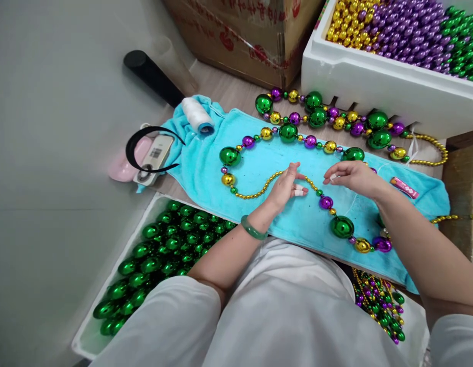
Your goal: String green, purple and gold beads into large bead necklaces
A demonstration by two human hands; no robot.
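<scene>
A long bead necklace (288,133) of green, gold and purple balls loops over a turquoise towel (259,168) in front of me. My left hand (288,186), with a green bangle on its wrist and white tape on a fingertip, rests on the thin gold stretch of the strand, fingers pinched together. A little to the right my right hand (349,176) hovers just above the towel, its taped fingers curled as if pinching something too small to make out. A purple bead (326,202) and a big green one (341,227) lie just below it.
A white tray of green balls (159,255) sits at lower left. A foam box (374,81) of gold, purple and green beads stands at upper right beside a cardboard box (244,30). A white thread spool (198,114), black headband (148,150) and finished necklaces (377,300) lie around.
</scene>
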